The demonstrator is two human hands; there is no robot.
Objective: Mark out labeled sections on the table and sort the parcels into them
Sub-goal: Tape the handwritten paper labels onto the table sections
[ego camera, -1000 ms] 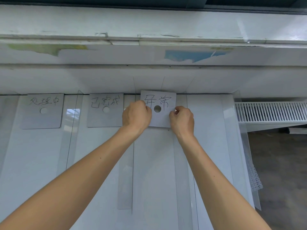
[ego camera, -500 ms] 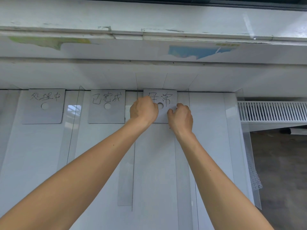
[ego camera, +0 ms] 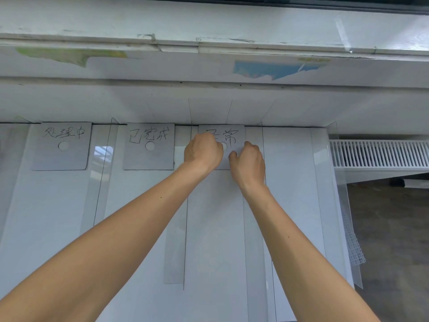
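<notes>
While left grip (ego camera: 203,149) clasps, right grip (ego camera: 248,159) pinches label (ego camera: 236,133).

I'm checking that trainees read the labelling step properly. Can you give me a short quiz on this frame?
1. How many label cards lie along the far edge of the table?
2. True or false: the left hand and the right hand hang above the table, touching nothing.
3. What shows to the right of the table? A. a white slatted grille B. stacked parcels C. a chair

Key
1. Three.
2. False: both hands are on the rightmost card.
3. A.
</notes>
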